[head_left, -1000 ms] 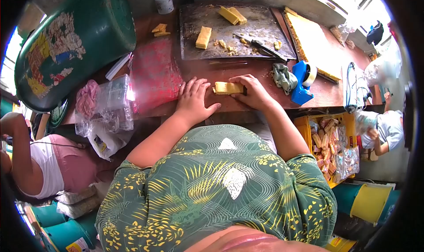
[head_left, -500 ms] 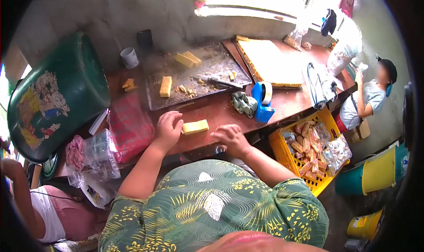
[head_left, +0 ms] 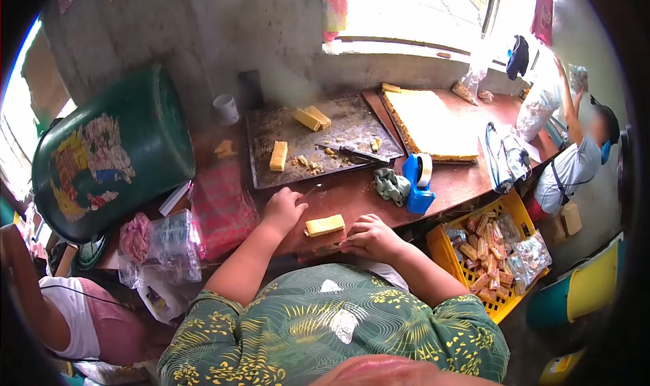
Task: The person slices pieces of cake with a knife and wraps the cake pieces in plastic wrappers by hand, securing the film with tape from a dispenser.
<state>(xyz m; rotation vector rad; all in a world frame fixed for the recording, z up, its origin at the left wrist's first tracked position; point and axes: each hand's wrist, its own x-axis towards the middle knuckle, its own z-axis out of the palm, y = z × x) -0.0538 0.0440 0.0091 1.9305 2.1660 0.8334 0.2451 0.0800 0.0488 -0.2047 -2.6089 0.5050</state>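
Evidently the yellow bar (head_left: 325, 225) had been laid flat on the table (head_left: 318, 203), off the near side of the tray (head_left: 261, 176), so that, I judged, I could reach it from both ends. It sat between the two hands, a little closer to the right one. On the tray, a single bar (head_left: 278, 156) lay toward the left, and a pair of bars (head_left: 311, 118) rested together farther back. The knife (head_left: 359, 154) lay with its handle toward the tray's right edge, probably for an easy pick-up on that side. Crumbs (head_left: 308, 163) were scattered near its blade.

I had the hands apart. The left hand (head_left: 283, 210) was just off the tray's near edge, its forearm angled up from the body and its fingers bent; a thin glint showed near the fingertips, but I couldn't tell whether they gripped anything. The right hand (head_left: 369, 237) was lower, farther from the tray, palm down with the fingers curled inward by the bar's right end; I couldn't make out whether it pinched something thin there.

Just off the tray's near right corner, a crumpled cloth (head_left: 391, 185) sat beside the blue tape dispenser (head_left: 420, 190), placed, I supposed, within the right hand's reach. The large slab (head_left: 433, 125) lay right of the tray, and the red sheet (head_left: 220, 207) spread out at its near left.
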